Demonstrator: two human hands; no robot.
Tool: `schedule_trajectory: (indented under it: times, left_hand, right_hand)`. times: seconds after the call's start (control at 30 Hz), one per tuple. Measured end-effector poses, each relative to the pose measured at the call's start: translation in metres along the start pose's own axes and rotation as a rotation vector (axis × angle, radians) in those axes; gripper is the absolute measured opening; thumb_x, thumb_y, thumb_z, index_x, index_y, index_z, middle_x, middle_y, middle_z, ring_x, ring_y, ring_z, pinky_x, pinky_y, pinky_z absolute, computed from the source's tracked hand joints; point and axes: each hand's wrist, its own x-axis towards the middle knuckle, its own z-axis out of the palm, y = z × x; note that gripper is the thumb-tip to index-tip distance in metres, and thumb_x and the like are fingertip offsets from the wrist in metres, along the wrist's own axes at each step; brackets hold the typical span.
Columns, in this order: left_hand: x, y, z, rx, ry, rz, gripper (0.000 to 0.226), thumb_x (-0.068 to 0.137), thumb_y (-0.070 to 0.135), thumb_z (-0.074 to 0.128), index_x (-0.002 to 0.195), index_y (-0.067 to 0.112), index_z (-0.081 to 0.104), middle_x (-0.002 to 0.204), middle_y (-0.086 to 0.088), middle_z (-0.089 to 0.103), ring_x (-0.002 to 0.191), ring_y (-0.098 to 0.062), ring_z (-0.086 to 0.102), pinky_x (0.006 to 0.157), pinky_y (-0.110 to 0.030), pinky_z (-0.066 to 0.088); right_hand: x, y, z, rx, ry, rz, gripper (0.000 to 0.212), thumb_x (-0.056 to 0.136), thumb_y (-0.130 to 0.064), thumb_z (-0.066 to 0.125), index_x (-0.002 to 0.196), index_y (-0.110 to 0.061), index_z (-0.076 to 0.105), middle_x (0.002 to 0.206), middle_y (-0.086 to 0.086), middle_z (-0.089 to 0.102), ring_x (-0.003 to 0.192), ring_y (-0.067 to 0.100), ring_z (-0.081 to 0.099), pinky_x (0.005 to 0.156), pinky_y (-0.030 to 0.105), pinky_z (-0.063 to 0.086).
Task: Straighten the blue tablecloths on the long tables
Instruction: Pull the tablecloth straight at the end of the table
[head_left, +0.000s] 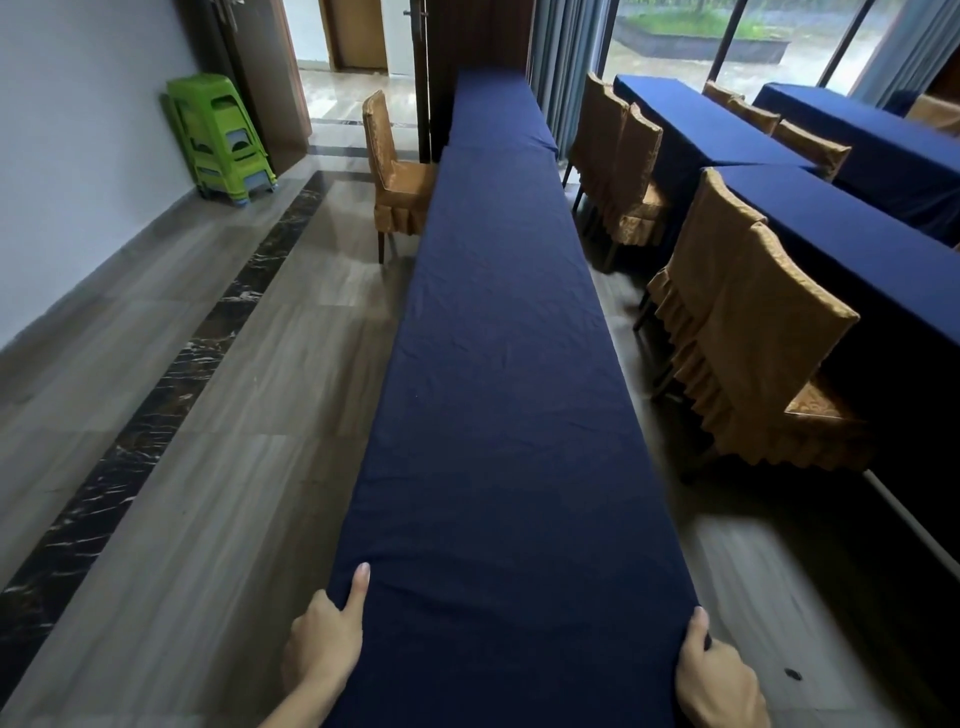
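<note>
Grey wood-grain tiled floor (218, 364) with a glossy black marble strip (156, 415) running along it; pale wall on the left. Long narrow bench draped in a dark blue woven tablecloth (498, 364) runs straight away from the camera, cloth matte with faint creases and a few soft wrinkles at mid-length and near the front. A second blue-covered bench (493, 109) butts onto its far end. Left hand (324, 639) at the near left corner, thumb lying on top, fingers curled under the edge, pinching cloth. Right hand (719, 675) at the near right corner, thumb over the edge, fingers wrapped down the side, gripping cloth. Tan brocade-covered chairs with ruffled skirts (737, 332) on the right, one (397, 176) on the left. Stack of lime green plastic stools (223, 137) by the wall.
</note>
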Motion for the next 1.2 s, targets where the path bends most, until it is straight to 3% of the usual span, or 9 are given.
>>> schedule_trajectory:
  times: [0.1,0.3,0.5,0.63,0.8,0.97,1.2]
  left_hand:
    - [-0.006,0.007,0.005,-0.005,-0.005,0.003,0.095,0.074,0.086,0.022,0.103,0.005,0.062,0.097,-0.013,0.065,0.082,-0.031,0.058,0.07,-0.04,0.048]
    - [-0.003,0.006,0.011,-0.069,0.005,0.004,0.097,0.076,0.088,0.023,0.104,0.004,0.062,0.09,-0.009,0.062,0.079,-0.029,0.057,0.07,-0.041,0.051]
    - [0.002,0.001,0.016,-0.069,0.025,0.011,0.103,0.075,0.089,0.021,0.112,0.002,0.061,0.105,-0.016,0.067,0.087,-0.033,0.061,0.078,-0.045,0.054]
    - [-0.002,0.001,0.012,-0.052,0.027,0.036,0.091,0.084,0.081,0.025,0.116,0.001,0.056,0.113,-0.024,0.065,0.102,-0.043,0.062,0.084,-0.049,0.051]
    - [-0.012,-0.004,0.009,0.085,0.04,0.118,0.066,0.096,0.064,0.026,0.118,0.004,0.044,0.118,-0.023,0.061,0.103,-0.044,0.06,0.075,-0.044,0.042]
    - [-0.031,-0.004,0.006,0.153,-0.025,0.183,0.072,0.098,0.056,0.037,0.145,0.003,0.025,0.142,-0.025,0.044,0.117,-0.045,0.054,0.086,-0.047,0.043]
    - [-0.051,-0.005,-0.002,0.252,-0.081,0.237,0.083,0.098,0.056,0.038,0.157,0.01,0.002,0.153,-0.026,0.027,0.134,-0.042,0.037,0.102,-0.051,0.039]
  right_hand:
    - [0.013,0.006,-0.002,-0.053,0.034,-0.001,0.092,0.092,-0.071,0.008,0.119,-0.008,0.07,0.114,0.02,0.066,0.097,0.036,0.062,0.088,0.041,0.047]
    - [0.024,0.014,0.008,-0.063,0.062,-0.032,0.099,0.083,-0.076,-0.002,0.107,-0.015,0.071,0.098,0.015,0.066,0.085,0.034,0.061,0.075,0.041,0.046]
    - [0.022,0.017,0.015,-0.069,0.087,-0.048,0.093,0.087,-0.072,0.0,0.095,-0.014,0.071,0.077,0.007,0.058,0.073,0.031,0.057,0.072,0.04,0.047]
    - [0.018,0.02,0.014,-0.043,0.097,-0.079,0.086,0.092,-0.067,0.003,0.102,-0.013,0.069,0.088,0.012,0.064,0.081,0.034,0.06,0.076,0.042,0.045]
    - [0.011,0.025,0.012,-0.028,0.097,-0.138,0.071,0.097,-0.061,0.012,0.112,-0.011,0.06,0.101,0.015,0.066,0.086,0.034,0.058,0.077,0.043,0.041]
    - [-0.002,0.031,0.0,-0.004,0.071,-0.242,0.047,0.099,-0.053,0.026,0.106,-0.013,0.048,0.107,0.014,0.064,0.089,0.033,0.059,0.073,0.04,0.042]
    - [-0.017,0.034,-0.011,0.021,-0.011,-0.307,0.046,0.099,-0.043,0.04,0.127,-0.006,0.047,0.118,0.015,0.062,0.101,0.033,0.06,0.081,0.042,0.049]
